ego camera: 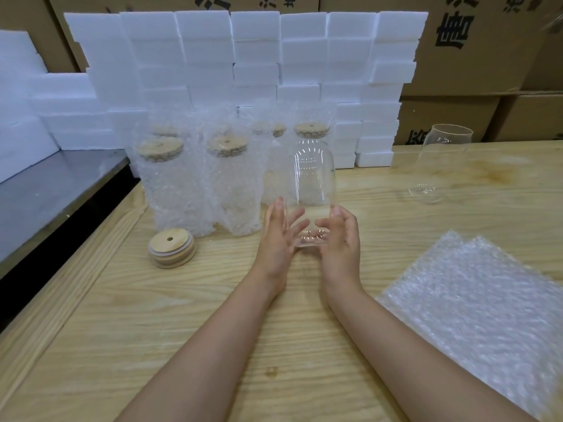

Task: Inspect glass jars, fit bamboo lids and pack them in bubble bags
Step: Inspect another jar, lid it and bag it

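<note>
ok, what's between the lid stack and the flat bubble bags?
Head view: left hand, jar, right hand, in that order. Both hands are on the jar's lower end.

Clear glossy glass jar (pixel 309 184); matt grained wood desk (pixel 213 315); pale bamboo lids (pixel 171 248); bubbled plastic bags (pixel 475 300) at 4 o'clock

Bare left hand (pixel 276 239), bare right hand (pixel 341 242)
</note>
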Demonstrator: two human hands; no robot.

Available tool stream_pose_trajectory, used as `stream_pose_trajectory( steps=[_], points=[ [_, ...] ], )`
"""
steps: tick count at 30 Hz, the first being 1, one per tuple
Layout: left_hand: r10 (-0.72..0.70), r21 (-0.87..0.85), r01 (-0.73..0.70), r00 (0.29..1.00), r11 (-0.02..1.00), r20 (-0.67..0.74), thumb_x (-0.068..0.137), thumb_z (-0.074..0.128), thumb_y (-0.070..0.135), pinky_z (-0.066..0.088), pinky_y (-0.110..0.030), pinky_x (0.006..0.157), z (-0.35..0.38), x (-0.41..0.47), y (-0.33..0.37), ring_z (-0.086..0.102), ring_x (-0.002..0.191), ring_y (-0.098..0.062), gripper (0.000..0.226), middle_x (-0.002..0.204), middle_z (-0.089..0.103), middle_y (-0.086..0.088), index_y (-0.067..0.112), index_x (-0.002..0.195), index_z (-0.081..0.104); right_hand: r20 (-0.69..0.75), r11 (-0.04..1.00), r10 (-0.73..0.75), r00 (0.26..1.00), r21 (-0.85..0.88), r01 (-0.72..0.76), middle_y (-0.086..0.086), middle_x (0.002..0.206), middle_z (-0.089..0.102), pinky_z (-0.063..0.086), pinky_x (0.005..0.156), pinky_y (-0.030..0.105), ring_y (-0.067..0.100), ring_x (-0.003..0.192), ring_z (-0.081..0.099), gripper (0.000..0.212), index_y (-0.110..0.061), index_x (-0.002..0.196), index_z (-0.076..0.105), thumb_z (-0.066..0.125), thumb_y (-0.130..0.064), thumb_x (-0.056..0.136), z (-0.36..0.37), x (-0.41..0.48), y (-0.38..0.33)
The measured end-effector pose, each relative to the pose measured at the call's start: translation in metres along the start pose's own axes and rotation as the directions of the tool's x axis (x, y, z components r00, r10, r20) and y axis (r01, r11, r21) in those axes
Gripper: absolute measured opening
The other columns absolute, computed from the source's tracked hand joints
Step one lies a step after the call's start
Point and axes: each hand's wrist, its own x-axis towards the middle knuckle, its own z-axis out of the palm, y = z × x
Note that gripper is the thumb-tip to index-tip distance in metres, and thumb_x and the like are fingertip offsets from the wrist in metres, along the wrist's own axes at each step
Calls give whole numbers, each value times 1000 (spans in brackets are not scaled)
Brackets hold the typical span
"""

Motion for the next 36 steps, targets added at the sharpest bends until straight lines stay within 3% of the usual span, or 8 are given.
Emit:
stream_pose_trajectory(
  steps=[8, 15, 18, 21, 24, 29, 31, 36],
  points=[
    [-20, 16, 19, 998, 1000, 62, 66, 47, 61, 53, -30, 76, 0, -1, -1, 63, 97, -22, 80, 126, 63, -7, 14, 131, 45, 38, 979, 152, 988, 131, -156, 7, 75, 63, 55, 52, 29, 19, 63, 64, 33, -18, 103, 62, 31, -30, 104, 3, 2, -6],
    [38, 5, -38, 999, 999, 0, 69, 51, 57, 57, -35, 81, -1, 3, -5, 68, 92, -8, 54, 105, 67, -5, 18, 107, 57, -66, 985, -29, 997, -172, 18, 3, 106, 59, 47, 97, 46, 21, 101, 60, 27, -29, 113, 60, 35, -36, 102, 1, -1, -4],
    [72, 41, -72, 997, 997, -5, 84, 55, 54, 57, -31, 71, 0, 0, -6, 68, 96, -17, 51, 112, 66, -10, 12, 112, 58, -1, 972, -166, 986, -171, 163, -7, 116, 50, 46, 89, 19, 4, 104, 53, 30, -44, 113, 48, 44, -57, 86, 0, -8, -9],
    [91, 80, -88, 996, 993, -24, 83, 61, 52, 55, -45, 89, 0, 0, -7, 63, 108, -22, 56, 115, 63, -7, 11, 121, 53, 84, 954, -208, 974, -204, 221, -12, 112, 40, 41, 76, 5, -2, 98, 46, 54, -43, 119, 42, 65, -63, 75, 3, -12, -9],
    [100, 79, -98, 995, 992, -24, 74, 61, 52, 42, -58, 103, 1, 0, -8, 58, 111, -28, 63, 109, 59, -7, 9, 120, 50, 87, 945, -200, 976, -246, 215, -13, 110, 38, 43, 77, 13, 6, 98, 47, 64, -40, 122, 39, 67, -55, 67, 3, -10, -8],
    [85, 58, -84, 996, 995, -22, 63, 61, 61, 54, -32, 77, -2, 2, -6, 66, 94, -12, 66, 96, 72, 10, 21, 114, 50, 85, 933, -245, 966, -250, 259, -3, 117, 49, 44, 78, 9, 6, 103, 54, 50, -34, 128, 42, 55, -51, 83, 0, -8, -5],
    [65, 21, -64, 997, 998, -31, 69, 64, 63, 53, -34, 84, -2, 3, -4, 65, 100, -15, 76, 114, 68, -2, 17, 128, 46, 74, 941, -249, 966, -218, 260, -3, 118, 54, 43, 80, 7, -6, 101, 54, 50, -31, 129, 43, 48, -57, 86, 0, -9, -5],
    [-24, -69, 24, 1000, 997, 2, 78, 38, 61, 43, -47, 105, -4, 3, -1, 58, 119, -28, 81, 134, 57, -16, 13, 143, 39, 16, 979, -165, 986, -122, 165, -8, 109, 63, 50, 95, 40, 18, 107, 62, 28, -37, 115, 51, 37, -52, 95, 1, -8, -6]
  ],
)
